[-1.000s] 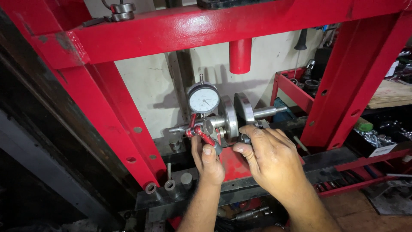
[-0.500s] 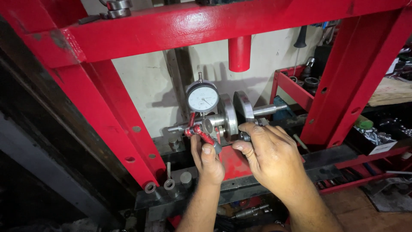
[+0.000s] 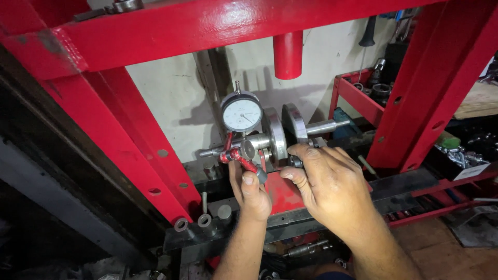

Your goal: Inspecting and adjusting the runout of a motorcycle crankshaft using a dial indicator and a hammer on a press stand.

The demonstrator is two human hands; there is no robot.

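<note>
Little has shifted since the earlier frames: both hands sit where they were, only the view drifting slightly. Left hand (image 3: 252, 193) pinches the red indicator arm (image 3: 239, 158) below the white dial gauge (image 3: 240, 114); right hand (image 3: 324, 181) closes its grip on the crankshaft (image 3: 282, 136), which rests between supports under the red press frame (image 3: 155, 31). Steel, grey and polished, it likely handles heavy, stiff and slick; the webs seem the safest hold.

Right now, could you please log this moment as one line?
left hand: on red dial-gauge arm | right hand: gripping steel crankshaft | round white dial gauge: upright | red press frame: overhead
</note>
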